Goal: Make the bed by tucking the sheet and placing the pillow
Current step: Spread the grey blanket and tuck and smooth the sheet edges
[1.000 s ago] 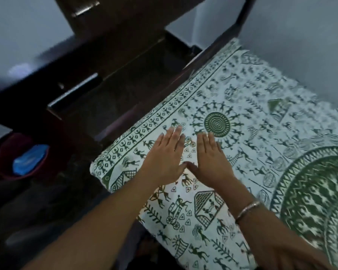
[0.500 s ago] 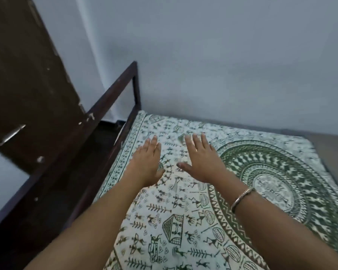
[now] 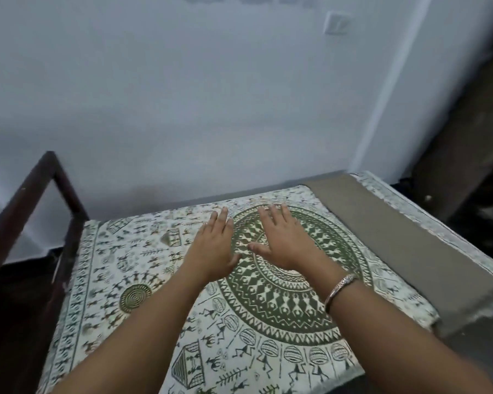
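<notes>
closest to us, at the bottom edge, our two forearms reach out over the sheet (image 3: 143, 280), a white cloth printed with green figures, huts and a big round medallion, which lies spread flat across the bed. a silver bracelet (image 3: 340, 288) sits on the right wrist. farther along, our left hand (image 3: 214, 251) and right hand (image 3: 282, 243) are side by side, palms down over the medallion, fingers straight and slightly spread, gripping nothing; the thumbs point at each other, near but apart. whether the palms press the cloth or float just above it we cannot tell. to the right of the hands a plain brown band (image 3: 396, 251) runs slantwise across the bed, with a strip of the same printed cloth beyond it along the right edge; whether that band is bare mattress we cannot tell. on the left a dark wooden bed frame (image 3: 26, 194) rises beside the sheet's bordered edge. past the far end of the bed stands a pale wall (image 3: 211, 95), with a white switch plate (image 3: 336, 22) high up, blurred. at far right a dark wooden surface (image 3: 473, 143) stands beside the wall.
</notes>
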Demonstrator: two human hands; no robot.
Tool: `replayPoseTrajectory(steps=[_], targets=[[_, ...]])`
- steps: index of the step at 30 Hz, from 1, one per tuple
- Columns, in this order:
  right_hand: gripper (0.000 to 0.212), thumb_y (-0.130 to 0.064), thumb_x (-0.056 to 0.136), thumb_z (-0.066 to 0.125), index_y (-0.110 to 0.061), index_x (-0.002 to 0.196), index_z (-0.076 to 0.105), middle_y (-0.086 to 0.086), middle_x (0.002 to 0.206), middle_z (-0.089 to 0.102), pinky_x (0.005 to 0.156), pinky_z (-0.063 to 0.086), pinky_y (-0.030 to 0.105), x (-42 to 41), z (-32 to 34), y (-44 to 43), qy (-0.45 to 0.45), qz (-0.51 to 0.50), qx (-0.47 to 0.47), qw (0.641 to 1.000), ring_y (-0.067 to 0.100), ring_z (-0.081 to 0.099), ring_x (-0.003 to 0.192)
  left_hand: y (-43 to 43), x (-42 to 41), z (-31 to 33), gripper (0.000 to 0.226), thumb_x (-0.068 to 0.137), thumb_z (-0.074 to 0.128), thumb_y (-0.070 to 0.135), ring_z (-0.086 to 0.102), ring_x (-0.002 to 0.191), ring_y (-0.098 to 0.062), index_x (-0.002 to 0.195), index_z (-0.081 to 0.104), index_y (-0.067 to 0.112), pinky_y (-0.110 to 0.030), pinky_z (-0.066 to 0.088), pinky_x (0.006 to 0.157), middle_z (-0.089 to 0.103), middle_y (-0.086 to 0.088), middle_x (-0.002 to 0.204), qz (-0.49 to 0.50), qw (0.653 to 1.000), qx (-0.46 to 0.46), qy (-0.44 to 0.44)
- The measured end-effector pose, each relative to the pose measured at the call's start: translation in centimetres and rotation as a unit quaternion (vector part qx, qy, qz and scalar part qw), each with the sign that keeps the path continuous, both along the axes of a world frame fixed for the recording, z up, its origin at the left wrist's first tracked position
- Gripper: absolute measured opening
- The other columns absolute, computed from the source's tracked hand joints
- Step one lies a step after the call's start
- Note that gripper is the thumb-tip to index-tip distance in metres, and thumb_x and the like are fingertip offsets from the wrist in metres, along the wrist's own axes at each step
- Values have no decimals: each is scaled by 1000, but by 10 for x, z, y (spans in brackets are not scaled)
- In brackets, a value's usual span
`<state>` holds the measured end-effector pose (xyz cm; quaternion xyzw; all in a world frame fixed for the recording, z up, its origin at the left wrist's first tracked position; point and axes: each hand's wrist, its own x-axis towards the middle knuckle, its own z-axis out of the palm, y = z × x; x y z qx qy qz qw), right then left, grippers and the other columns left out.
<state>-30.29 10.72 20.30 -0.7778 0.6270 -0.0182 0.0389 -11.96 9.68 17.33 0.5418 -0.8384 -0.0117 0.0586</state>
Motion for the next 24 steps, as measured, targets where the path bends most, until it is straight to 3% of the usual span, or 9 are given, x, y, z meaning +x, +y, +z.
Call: replayPoseTrajectory(steps=[8, 15, 20, 24], targets=[[86, -68, 88, 34, -27, 150, -9, 10, 159, -3, 113, 7, 55, -138, -25, 46, -32, -154, 3, 987, 32, -8, 145, 10, -150, 5, 82, 93, 40, 52, -11, 145, -27, 150, 0, 8, -44, 8, 118, -14, -12, 157, -147, 989, 17, -22], [80, -64, 91, 35, -27, 150, -5, 10, 159, -2, 113, 8, 57, -301, -54, 110, -61, -268, 31, 961, 34, -9, 145, 36, -332, -18, 79, 93, 41, 49, -7, 145, -28, 149, 6, 6, -42, 6, 119, -8, -12, 158, -274, 960, 52, -30], [81, -63, 90, 36, -23, 151, 0, 11, 159, 1, 112, 6, 58, -404, -78, 188, -79, -382, 73, 918, 35, -9, 144, 83, -469, -44, 77, 92, 42, 49, 3, 145, -30, 148, 14, 4, -43, 14, 117, 0, -15, 158, -391, 917, 70, -43], [78, -57, 93, 38, -23, 151, 0, 11, 159, 2, 113, 9, 59, -462, -94, 254, -122, -492, 78, 859, 36, -9, 144, 134, -559, -59, 75, 92, 46, 42, 4, 145, -28, 149, 13, 6, -40, 15, 117, -2, -12, 158, -519, 847, 94, -70]])
